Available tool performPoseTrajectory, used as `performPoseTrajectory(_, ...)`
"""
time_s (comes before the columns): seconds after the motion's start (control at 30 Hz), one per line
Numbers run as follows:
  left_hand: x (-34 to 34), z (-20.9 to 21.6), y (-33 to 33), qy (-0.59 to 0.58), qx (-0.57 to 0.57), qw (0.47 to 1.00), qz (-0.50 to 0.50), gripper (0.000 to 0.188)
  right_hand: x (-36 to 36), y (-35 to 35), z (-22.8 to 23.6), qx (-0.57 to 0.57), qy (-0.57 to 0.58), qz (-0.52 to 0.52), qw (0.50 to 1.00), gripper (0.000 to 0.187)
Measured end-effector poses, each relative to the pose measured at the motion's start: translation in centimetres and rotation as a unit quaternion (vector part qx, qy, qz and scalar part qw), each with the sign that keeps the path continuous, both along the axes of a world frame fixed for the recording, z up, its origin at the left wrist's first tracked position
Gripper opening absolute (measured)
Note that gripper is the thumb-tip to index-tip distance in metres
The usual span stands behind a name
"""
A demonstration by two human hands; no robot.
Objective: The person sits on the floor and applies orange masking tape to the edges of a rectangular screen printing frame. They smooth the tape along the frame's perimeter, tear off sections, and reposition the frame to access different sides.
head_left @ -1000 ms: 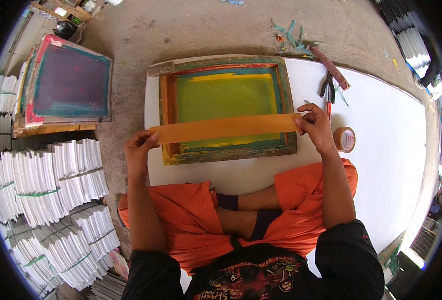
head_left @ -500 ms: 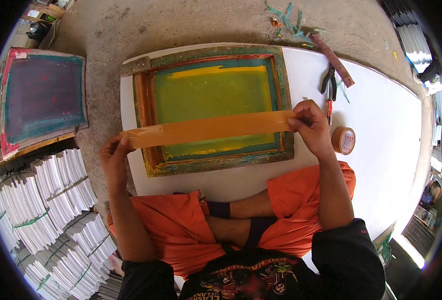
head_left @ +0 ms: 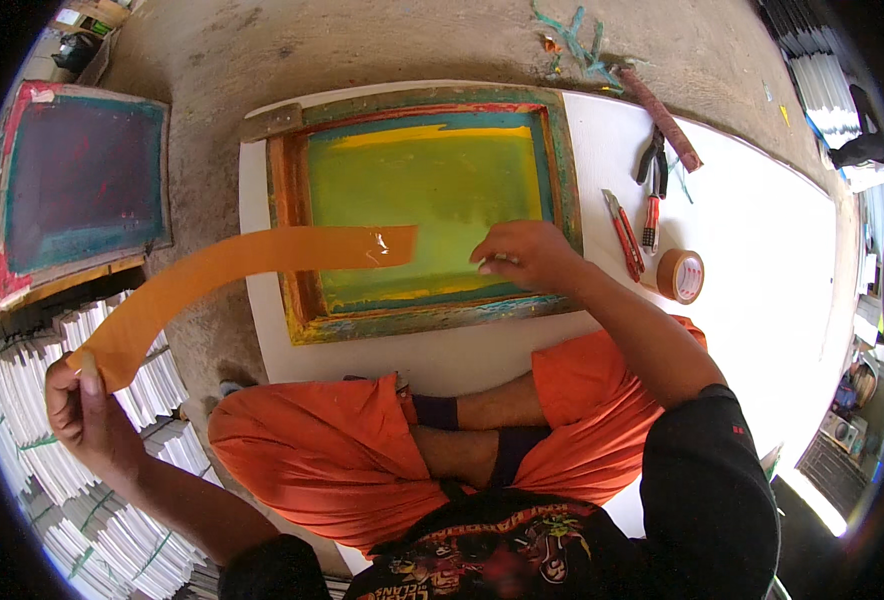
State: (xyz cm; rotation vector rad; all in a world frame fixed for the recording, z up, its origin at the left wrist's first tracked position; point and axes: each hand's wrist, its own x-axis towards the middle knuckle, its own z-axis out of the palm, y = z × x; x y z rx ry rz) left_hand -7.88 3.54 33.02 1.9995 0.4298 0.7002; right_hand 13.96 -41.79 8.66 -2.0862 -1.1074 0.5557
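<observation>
My left hand (head_left: 87, 405), low at the far left, pinches one end of a long strip of brown packing tape (head_left: 232, 258). The strip curves up and right, and its free end hangs over the screen printing frame (head_left: 422, 185), a wooden frame with yellow-green mesh and teal edges. Above the right part of that mesh is my right hand (head_left: 532, 258), fingers loosely bent and slightly apart, with nothing in them. A gap separates it from the tape's free end. Right of the frame stands the tape roll (head_left: 680, 276).
A red utility knife (head_left: 624, 238), pliers with red-and-black handles (head_left: 652, 190) and a reddish stick (head_left: 662, 118) lie on the white board (head_left: 752, 260). Another screen frame (head_left: 82, 185) leans at the left, above bundled paper stacks (head_left: 32, 430). Teal scraps (head_left: 587, 50) litter the floor.
My right hand has let go of the tape and moved left over the mesh. My left hand has swung down and left with the strip. The utility knife is now uncovered.
</observation>
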Motion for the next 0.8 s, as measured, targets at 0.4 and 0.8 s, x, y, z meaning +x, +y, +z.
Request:
performPoseTrajectory(0.4, -3.4, -0.6, -1.7, 0.008, -0.062, 0.998, -0.003, 0.009, -0.4, 2.9, -2.9, -0.038, -0.255, 0.283, 0.924, 0.010)
performPoseTrajectory(0.8, -3.9, -1.7, -0.8, 0.016, -0.083, 0.996, -0.008, 0.010, -0.6, 3.6, -3.1, -0.057, -0.267, 0.365, 0.890, 0.019)
